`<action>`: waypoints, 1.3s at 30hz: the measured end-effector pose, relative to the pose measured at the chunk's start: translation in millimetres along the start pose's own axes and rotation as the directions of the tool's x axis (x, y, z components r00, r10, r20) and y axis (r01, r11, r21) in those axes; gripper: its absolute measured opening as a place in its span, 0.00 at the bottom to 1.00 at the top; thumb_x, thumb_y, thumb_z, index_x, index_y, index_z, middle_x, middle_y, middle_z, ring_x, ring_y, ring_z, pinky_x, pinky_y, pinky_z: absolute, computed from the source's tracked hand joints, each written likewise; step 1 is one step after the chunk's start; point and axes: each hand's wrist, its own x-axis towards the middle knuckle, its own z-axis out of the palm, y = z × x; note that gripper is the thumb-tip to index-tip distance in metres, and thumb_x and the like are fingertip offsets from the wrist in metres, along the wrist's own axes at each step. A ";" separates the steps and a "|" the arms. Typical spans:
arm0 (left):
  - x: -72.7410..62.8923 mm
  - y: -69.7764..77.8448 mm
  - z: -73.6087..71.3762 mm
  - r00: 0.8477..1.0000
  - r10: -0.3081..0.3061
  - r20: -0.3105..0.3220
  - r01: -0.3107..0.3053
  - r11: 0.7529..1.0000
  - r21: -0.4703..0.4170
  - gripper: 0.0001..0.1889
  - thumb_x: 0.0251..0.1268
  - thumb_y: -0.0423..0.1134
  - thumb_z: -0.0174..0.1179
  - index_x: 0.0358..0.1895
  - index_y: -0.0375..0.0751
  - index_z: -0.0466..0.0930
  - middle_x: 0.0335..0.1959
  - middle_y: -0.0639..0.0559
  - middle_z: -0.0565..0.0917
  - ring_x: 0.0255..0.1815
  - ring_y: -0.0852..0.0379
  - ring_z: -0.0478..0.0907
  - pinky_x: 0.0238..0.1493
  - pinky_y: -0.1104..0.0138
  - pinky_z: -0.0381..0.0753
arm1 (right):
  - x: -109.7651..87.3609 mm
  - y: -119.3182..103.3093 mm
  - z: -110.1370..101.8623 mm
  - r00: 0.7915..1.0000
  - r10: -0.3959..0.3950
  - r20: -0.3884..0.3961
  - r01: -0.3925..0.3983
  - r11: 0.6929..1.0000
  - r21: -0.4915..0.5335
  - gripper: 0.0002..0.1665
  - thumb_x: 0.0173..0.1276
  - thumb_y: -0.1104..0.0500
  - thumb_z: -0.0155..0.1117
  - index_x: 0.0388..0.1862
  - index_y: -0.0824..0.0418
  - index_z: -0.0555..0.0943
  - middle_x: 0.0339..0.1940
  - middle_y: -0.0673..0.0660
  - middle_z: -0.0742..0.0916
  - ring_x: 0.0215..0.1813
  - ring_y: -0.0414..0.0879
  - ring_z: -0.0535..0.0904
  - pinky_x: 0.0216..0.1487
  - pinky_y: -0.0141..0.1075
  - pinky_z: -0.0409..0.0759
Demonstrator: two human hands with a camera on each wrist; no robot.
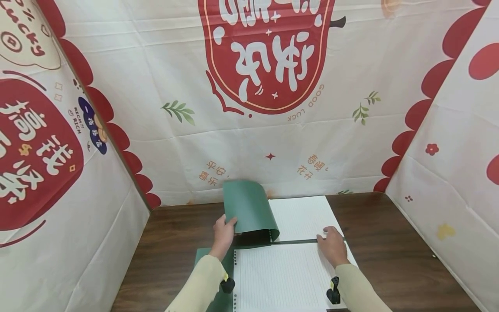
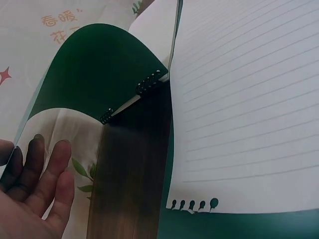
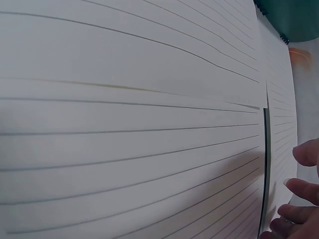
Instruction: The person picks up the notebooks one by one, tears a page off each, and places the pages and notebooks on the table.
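My left hand [image 1: 224, 236] holds the free edge of a green notebook cover [image 1: 249, 208], which bends up and over to the left. In the left wrist view its fingers [image 2: 50, 174] lie against the inner side, with the thumb at the outer edge. Black binding rings [image 2: 149, 82] show along the spine. Under the cover lies the far notebook's lined page [image 1: 300, 216]. My right hand [image 1: 333, 247] rests at that page's lower right, fingers [image 3: 304, 191] loosely bent over the paper. Nearer stands a second lined page [image 1: 280, 277] with punched holes along its left edge, over a green cover [image 1: 202, 255].
The pages lie on a dark wood table [image 1: 397, 251]. A white printed cloth [image 1: 156, 65] rises behind the table, and similar cloth panels stand at the left and right. Some holes [image 2: 192, 205] at the near page's edge look torn through.
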 end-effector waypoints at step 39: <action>6.5 -16.4 -37.1 0.997 -0.012 -0.082 0.021 0.993 0.115 0.16 0.73 0.40 0.48 0.54 0.34 0.76 0.39 0.40 0.84 0.30 0.55 0.80 0.37 0.63 0.78 | 6.9 44.5 -5.2 0.991 -0.105 0.084 0.114 0.988 -0.102 0.42 0.74 0.48 0.49 0.71 0.78 0.53 0.73 0.80 0.55 0.74 0.74 0.46 0.70 0.69 0.45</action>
